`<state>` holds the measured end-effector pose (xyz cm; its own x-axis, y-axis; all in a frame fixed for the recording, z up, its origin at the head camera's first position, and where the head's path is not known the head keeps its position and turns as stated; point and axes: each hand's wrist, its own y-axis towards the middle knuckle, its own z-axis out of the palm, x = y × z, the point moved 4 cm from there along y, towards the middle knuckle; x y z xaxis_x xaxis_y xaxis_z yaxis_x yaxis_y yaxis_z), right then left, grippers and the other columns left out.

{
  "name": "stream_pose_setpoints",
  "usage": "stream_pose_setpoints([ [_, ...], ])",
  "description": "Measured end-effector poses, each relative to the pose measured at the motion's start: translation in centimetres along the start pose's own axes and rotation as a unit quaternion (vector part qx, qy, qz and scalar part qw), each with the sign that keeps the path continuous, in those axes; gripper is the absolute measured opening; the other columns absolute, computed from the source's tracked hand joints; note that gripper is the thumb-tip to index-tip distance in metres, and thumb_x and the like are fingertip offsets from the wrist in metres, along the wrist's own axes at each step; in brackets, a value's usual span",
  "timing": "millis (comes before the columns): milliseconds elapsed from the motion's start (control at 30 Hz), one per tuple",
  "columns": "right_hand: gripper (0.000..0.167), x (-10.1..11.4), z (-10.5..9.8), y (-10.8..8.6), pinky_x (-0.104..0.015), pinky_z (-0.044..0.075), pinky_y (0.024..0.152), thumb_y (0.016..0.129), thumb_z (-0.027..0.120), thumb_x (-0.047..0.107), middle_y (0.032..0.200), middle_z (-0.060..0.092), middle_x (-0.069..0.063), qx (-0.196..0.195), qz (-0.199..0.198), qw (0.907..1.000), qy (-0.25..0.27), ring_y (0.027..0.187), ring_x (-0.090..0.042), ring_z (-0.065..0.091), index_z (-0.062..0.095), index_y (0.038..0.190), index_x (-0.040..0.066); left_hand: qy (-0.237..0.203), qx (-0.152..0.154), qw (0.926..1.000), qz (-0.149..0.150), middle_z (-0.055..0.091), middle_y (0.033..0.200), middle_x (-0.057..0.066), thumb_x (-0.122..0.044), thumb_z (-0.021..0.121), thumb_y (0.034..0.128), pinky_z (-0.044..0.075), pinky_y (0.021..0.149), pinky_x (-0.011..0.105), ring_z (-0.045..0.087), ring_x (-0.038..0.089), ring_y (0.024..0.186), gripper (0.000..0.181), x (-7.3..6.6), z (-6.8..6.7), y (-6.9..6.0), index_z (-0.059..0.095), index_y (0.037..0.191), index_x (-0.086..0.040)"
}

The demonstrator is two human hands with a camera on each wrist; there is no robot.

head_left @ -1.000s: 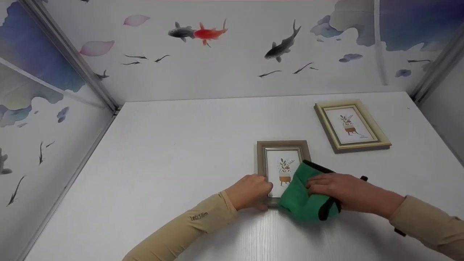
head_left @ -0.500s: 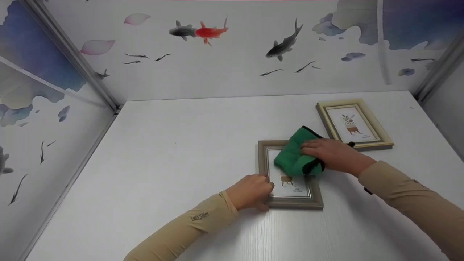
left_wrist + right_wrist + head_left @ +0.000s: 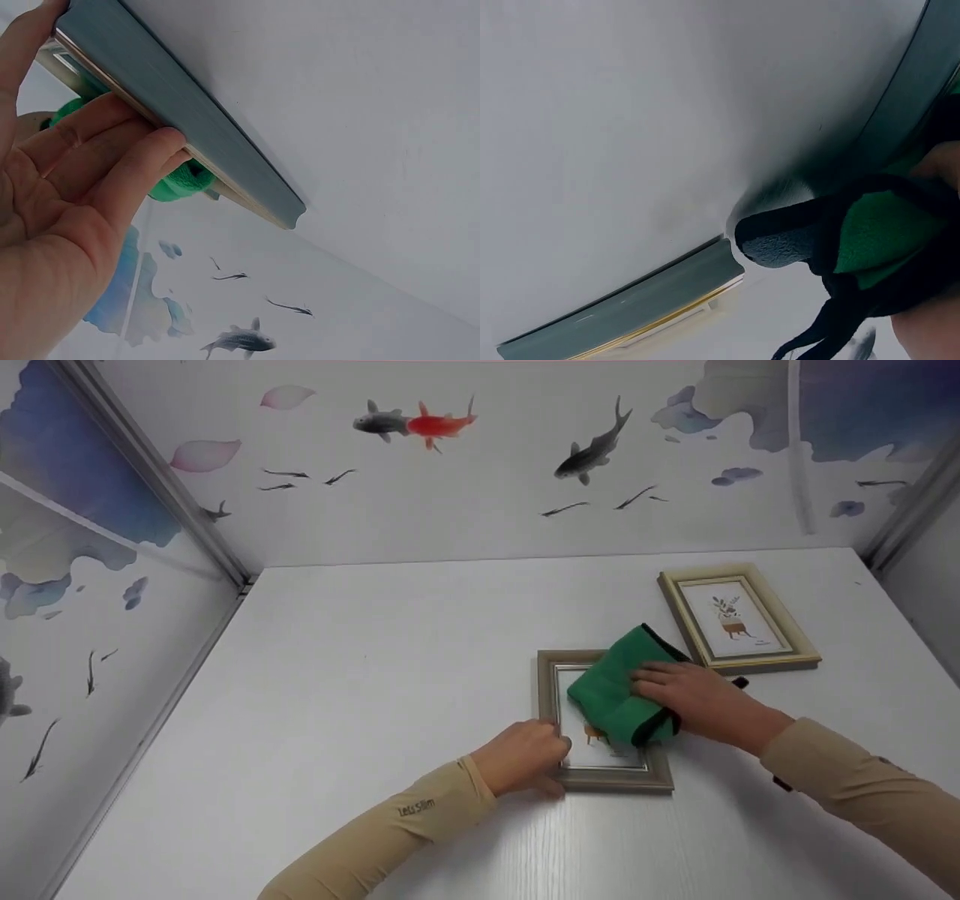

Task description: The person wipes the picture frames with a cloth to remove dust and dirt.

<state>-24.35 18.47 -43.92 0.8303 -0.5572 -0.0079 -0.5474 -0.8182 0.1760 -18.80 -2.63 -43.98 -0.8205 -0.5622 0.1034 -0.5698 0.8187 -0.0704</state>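
Observation:
A grey-brown picture frame (image 3: 550, 690) lies on the white table, its potted-plant print partly covered. My left hand (image 3: 521, 754) grips its left side near the lower corner; in the left wrist view the fingertips rest on the face edge of the frame (image 3: 180, 112) and the thumb is at its end. With my right hand (image 3: 697, 701) I hold a green cloth (image 3: 619, 690) with black edging against the frame's upper right part. The right wrist view shows the cloth (image 3: 885, 240) bunched in that hand, a dark loop sticking out.
A gold picture frame (image 3: 806, 652) with a similar plant print lies at the back right, close to the cloth. White panels (image 3: 465, 510) with fish and ink-wash designs wall the table (image 3: 375, 675) at the back and left.
From the frame's lower right, my right hand has carried the cloth up to its upper part, then slightly back down. The left hand keeps its place on the frame.

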Motion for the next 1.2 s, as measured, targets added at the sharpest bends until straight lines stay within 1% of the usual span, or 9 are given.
stream_pose_setpoints([
  [133, 0.056, 1.2, -0.7, -1.2, -0.05, 0.05, 0.085, 0.066, 0.083, -0.008, 0.121, 0.063, -0.013, 0.003, -0.048, 0.9985, 0.027, 0.115, -0.035, 0.056, 0.063, 0.116, 0.005, 0.006, -0.009, 0.9999, -0.002, 0.061, 0.072, -0.003, -0.045, 0.082, 0.0736, 0.048, 0.06, 0.02, 0.053, 0.008, 0.067, 0.038, 0.1, -0.2, -0.1, 0.068, 0.081, -0.011],
  [300, 0.055, 2.7, -1.2, -2.4, -0.05, 0.051, 0.083, 0.065, 0.085, -0.005, 0.122, 0.064, -0.008, 0.019, -0.082, 0.9924, 0.089, 0.115, -0.033, 0.056, 0.065, 0.114, 0.01, 0.005, -0.011, 0.9999, -0.007, 0.061, 0.07, -0.004, -0.046, 0.081, 0.074, 0.049, 0.059, 0.021, 0.053, 0.008, 0.066, 0.038, 0.2, -0.2, -0.1, 0.068, 0.08, -0.011],
  [533, 0.051, 3.8, -2.0, -3.4, -0.049, 0.052, 0.082, 0.071, 0.081, -0.003, 0.119, 0.065, 0.001, 0.052, -0.094, 0.9776, 0.181, 0.113, -0.028, 0.058, 0.067, 0.114, 0.019, -0.003, -0.006, 0.9999, -0.012, 0.062, 0.072, -0.003, -0.044, 0.082, 0.0744, 0.047, 0.058, 0.021, 0.049, 0.008, 0.063, 0.038, 0.3, -0.2, -0.1, 0.069, 0.084, -0.01],
  [667, 0.047, 3.9, -2.4, -3.1, -0.048, 0.052, 0.082, 0.072, 0.081, -0.002, 0.115, 0.067, 0.004, 0.066, -0.09, 0.9724, 0.205, 0.111, -0.025, 0.06, 0.068, 0.113, 0.018, -0.006, -0.003, 0.9999, -0.015, 0.062, 0.073, -0.003, -0.042, 0.082, 0.0746, 0.047, 0.058, 0.021, 0.048, 0.008, 0.062, 0.037, 0.2, -0.2, -0.1, 0.069, 0.085, -0.009],
  [767, 0.048, 3.8, -2.4, -2.7, -0.047, 0.051, 0.084, 0.07, 0.081, -0.005, 0.114, 0.067, 0.002, 0.074, -0.084, 0.9752, 0.191, 0.111, -0.025, 0.06, 0.069, 0.111, 0.016, -0.01, 0.0, 0.9998, -0.016, 0.062, 0.074, -0.002, -0.041, 0.082, 0.0752, 0.047, 0.059, 0.021, 0.05, 0.008, 0.063, 0.036, 0.2, -0.1, -0.1, 0.069, 0.086, -0.009],
  [900, 0.051, 2.8, -2.1, -1.9, -0.046, 0.051, 0.086, 0.064, 0.084, -0.008, 0.114, 0.067, -0.003, 0.07, -0.071, 0.9837, 0.149, 0.11, -0.027, 0.06, 0.068, 0.108, 0.012, -0.017, 0.002, 0.9997, -0.02, 0.061, 0.079, -0.001, -0.04, 0.082, 0.0751, 0.047, 0.062, 0.02, 0.053, 0.009, 0.069, 0.038, 0.2, 0.0, -0.4, 0.069, 0.089, -0.008],
  [967, 0.051, 2.0, -1.8, -1.4, -0.046, 0.051, 0.086, 0.064, 0.084, -0.008, 0.115, 0.066, -0.007, 0.054, -0.061, 0.9892, 0.122, 0.111, -0.029, 0.06, 0.067, 0.109, 0.01, -0.021, 0.003, 0.9995, -0.021, 0.061, 0.082, -0.001, -0.04, 0.082, 0.0754, 0.047, 0.064, 0.02, 0.054, 0.01, 0.072, 0.038, 0.2, 0.0, -0.6, 0.068, 0.091, -0.008],
  [1067, 0.052, 0.7, -1.4, -0.8, -0.047, 0.051, 0.084, 0.065, 0.084, -0.008, 0.118, 0.065, -0.011, 0.022, -0.042, 0.9966, 0.068, 0.111, -0.031, 0.059, 0.065, 0.111, 0.008, -0.021, 0.003, 0.9997, -0.015, 0.063, 0.089, 0.001, -0.038, 0.081, 0.0772, 0.049, 0.072, 0.02, 0.059, 0.012, 0.082, 0.038, 0.1, 0.1, -0.8, 0.068, 0.095, -0.007],
  [1200, 0.051, -0.2, -0.9, 0.1, -0.049, 0.051, 0.082, 0.069, 0.081, -0.007, 0.121, 0.063, -0.017, -0.008, 0.004, 1.0, 0.004, 0.11, -0.035, 0.059, 0.061, 0.115, 0.004, -0.011, 0.005, 0.9999, -0.01, 0.066, 0.105, 0.006, -0.035, 0.078, 0.081, 0.05, 0.083, 0.023, 0.06, 0.017, 0.103, 0.039, -0.1, 0.4, -0.9, 0.067, 0.103, -0.005],
])
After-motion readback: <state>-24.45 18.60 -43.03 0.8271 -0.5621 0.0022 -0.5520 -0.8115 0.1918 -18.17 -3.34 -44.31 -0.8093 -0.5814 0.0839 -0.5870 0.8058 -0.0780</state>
